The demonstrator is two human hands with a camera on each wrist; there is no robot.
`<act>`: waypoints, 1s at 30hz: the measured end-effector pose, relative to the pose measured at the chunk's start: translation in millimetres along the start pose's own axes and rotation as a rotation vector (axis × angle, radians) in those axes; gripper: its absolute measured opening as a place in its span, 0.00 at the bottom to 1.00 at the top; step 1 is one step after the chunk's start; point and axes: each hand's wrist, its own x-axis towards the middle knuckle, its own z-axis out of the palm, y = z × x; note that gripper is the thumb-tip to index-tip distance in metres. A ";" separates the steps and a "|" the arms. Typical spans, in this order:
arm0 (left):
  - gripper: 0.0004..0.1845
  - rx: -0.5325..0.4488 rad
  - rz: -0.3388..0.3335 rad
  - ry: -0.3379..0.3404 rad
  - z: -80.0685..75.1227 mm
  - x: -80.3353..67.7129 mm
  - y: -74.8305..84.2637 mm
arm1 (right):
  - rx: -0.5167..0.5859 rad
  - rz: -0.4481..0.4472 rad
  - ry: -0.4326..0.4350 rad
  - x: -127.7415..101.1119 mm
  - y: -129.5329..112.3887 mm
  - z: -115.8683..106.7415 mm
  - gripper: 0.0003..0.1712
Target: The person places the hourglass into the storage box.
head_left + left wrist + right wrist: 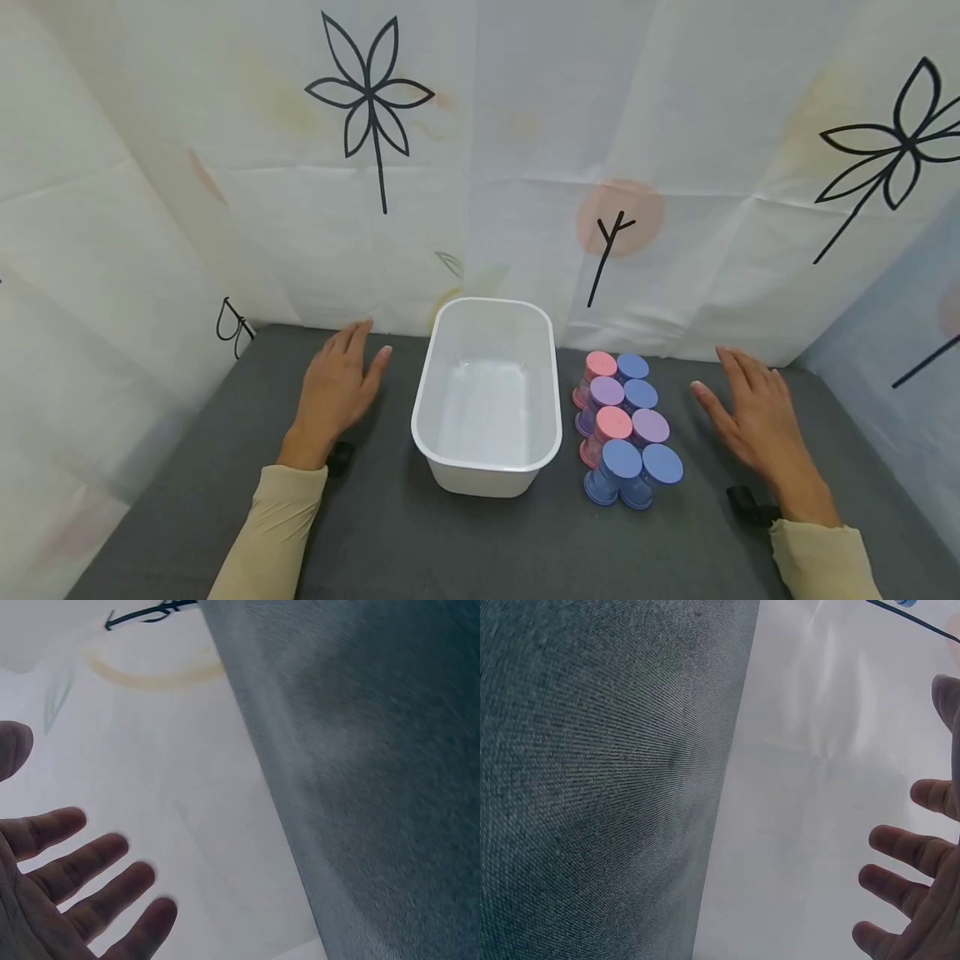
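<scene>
Your left hand [335, 392] and right hand [753, 414] hover flat with fingers spread, holding nothing, either side of the white tub [487, 479] and the capped jars [626, 425]

Grey fabric-covered counter [420, 542] filled lower part of head view; same grey weave showed in both wrist views. White backdrop sheet [525, 150] hung behind and along both sides, creased, meeting counter at far edge. Black line-drawn flower [370, 92] sat upper left on sheet, second flower [900, 146] at right edge. Pale orange disc [621, 218] with black forked twig [609, 250] over it lay right of centre. Small black loop drawing [234, 327] sat low on left sheet.
</scene>
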 end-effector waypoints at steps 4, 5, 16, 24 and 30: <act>0.31 -0.073 -0.059 -0.044 -3.5 0.9 4.1 | 0.006 0.040 0.012 -1.9 -3.3 -0.9 0.40; 0.31 -0.093 -0.075 -0.059 -4.0 1.3 4.5 | 0.006 0.054 0.006 -2.1 -4.2 -1.5 0.40; 0.33 -0.501 -0.109 -0.204 -18.1 7.3 24.3 | 0.051 0.093 0.020 -3.0 -10.1 -3.8 0.32; 0.39 -0.593 -0.053 -0.363 -38.9 3.0 59.2 | 0.049 0.074 0.050 -5.2 -9.2 -3.6 0.29; 0.46 -0.597 -0.027 -0.462 -47.1 -3.1 81.4 | 0.075 0.042 0.097 -3.9 -8.4 -3.2 0.28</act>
